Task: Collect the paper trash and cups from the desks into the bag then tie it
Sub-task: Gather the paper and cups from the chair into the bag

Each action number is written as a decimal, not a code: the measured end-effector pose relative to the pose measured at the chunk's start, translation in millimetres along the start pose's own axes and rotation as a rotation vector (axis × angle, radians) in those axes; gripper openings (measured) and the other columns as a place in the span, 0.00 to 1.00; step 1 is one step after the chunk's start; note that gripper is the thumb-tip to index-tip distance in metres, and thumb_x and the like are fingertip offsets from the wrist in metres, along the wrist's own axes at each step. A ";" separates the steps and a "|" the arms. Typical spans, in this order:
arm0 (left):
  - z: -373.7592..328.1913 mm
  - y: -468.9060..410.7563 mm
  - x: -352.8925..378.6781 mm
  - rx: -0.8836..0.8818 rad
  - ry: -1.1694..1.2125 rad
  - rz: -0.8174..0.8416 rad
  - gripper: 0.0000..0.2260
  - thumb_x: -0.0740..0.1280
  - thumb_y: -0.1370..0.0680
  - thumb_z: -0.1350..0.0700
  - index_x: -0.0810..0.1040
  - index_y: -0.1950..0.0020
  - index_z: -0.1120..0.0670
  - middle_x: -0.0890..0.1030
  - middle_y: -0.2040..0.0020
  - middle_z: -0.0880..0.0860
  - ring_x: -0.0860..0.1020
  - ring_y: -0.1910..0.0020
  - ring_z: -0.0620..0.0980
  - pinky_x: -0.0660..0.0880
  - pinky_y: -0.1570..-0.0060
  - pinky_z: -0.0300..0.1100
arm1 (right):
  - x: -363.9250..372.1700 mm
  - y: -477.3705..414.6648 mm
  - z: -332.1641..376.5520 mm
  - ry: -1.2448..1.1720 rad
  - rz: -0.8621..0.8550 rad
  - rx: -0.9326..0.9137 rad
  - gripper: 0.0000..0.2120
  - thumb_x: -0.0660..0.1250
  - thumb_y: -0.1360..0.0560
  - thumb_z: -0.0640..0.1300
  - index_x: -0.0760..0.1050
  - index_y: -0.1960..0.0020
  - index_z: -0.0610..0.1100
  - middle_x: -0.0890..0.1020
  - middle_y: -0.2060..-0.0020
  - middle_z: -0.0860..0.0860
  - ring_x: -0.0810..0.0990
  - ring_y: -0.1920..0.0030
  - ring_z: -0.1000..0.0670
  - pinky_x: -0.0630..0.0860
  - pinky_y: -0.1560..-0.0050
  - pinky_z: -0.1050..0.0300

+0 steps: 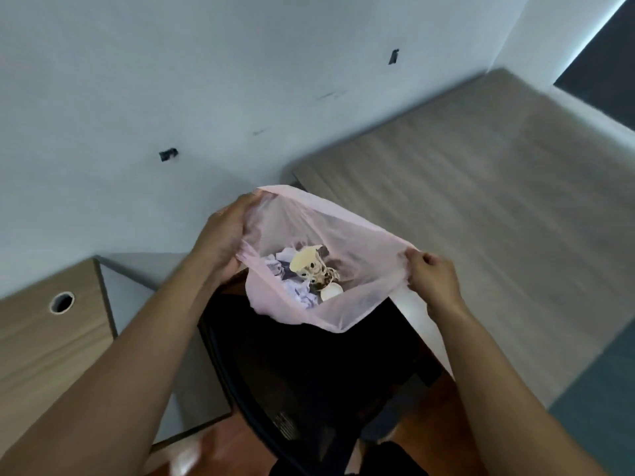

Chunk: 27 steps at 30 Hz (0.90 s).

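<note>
The pink bag (347,231) hangs directly above the black chair (309,372), its mouth pulled wide between 2 hands. The left hand (223,235), above the chair's left edge, curls its fingers over the rim and grips the film. The right hand (433,280), above the chair's right edge, pinches the opposite rim between thumb and bent fingers. Inside the bag, over the chair's seat, lie crumpled paper (302,294) and at least 2 cups (309,266), 1 patterned and 1 plain white. The desk (481,187) to the right of the chair shows no trash on its visible part, so collecting looks finished and tying seems the step in hand. That calls for bringing both grips together, gathering the rim into 2 tails and knotting them without tipping the load.
</note>
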<state>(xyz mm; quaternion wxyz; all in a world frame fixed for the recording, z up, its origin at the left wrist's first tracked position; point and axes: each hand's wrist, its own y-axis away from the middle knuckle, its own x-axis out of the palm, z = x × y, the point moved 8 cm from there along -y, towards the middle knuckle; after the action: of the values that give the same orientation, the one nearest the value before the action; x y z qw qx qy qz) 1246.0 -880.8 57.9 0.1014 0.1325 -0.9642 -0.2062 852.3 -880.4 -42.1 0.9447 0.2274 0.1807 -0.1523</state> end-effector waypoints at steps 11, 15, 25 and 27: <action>10.0 -25.7 151.8 -0.008 -0.092 0.093 0.11 0.71 0.15 0.50 0.87 0.43 0.56 0.89 0.61 0.49 0.87 0.64 0.43 0.81 0.65 0.35 | -161.6 -44.1 44.7 -0.292 -0.267 -0.021 0.11 0.73 0.22 0.50 0.83 0.59 0.45 0.83 0.63 0.47 0.79 0.60 0.46 0.81 0.53 0.45; 16.7 -48.1 206.6 0.028 -0.166 0.194 0.16 0.73 0.19 0.39 0.90 0.40 0.48 0.89 0.42 0.55 0.85 0.49 0.48 0.84 0.43 0.44 | -202.0 -61.5 31.2 -0.320 -0.322 -0.009 0.10 0.73 0.22 0.50 0.84 0.56 0.44 0.83 0.63 0.48 0.80 0.61 0.46 0.81 0.55 0.46; 49.0 -63.7 259.6 -0.078 -0.282 0.172 0.14 0.67 0.14 0.41 0.85 0.35 0.47 0.81 0.50 0.50 0.77 0.59 0.46 0.74 0.56 0.42 | -213.4 -88.2 -45.5 -0.258 -0.230 0.175 0.11 0.72 0.18 0.47 0.84 0.47 0.38 0.81 0.61 0.45 0.75 0.67 0.48 0.78 0.58 0.50; 51.6 -64.1 256.8 -0.063 -0.272 0.185 0.14 0.66 0.13 0.45 0.82 0.29 0.47 0.82 0.50 0.49 0.78 0.59 0.45 0.75 0.56 0.42 | -210.9 -86.1 -47.7 -0.265 -0.215 0.154 0.11 0.70 0.16 0.47 0.84 0.44 0.38 0.84 0.56 0.43 0.75 0.66 0.48 0.78 0.59 0.51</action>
<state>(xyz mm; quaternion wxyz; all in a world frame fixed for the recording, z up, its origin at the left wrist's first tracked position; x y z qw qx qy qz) 1004.3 -994.4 20.7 -0.0075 0.0110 -0.9702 -0.2421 620.1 -887.1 -27.3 0.9183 0.2566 0.0656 -0.2944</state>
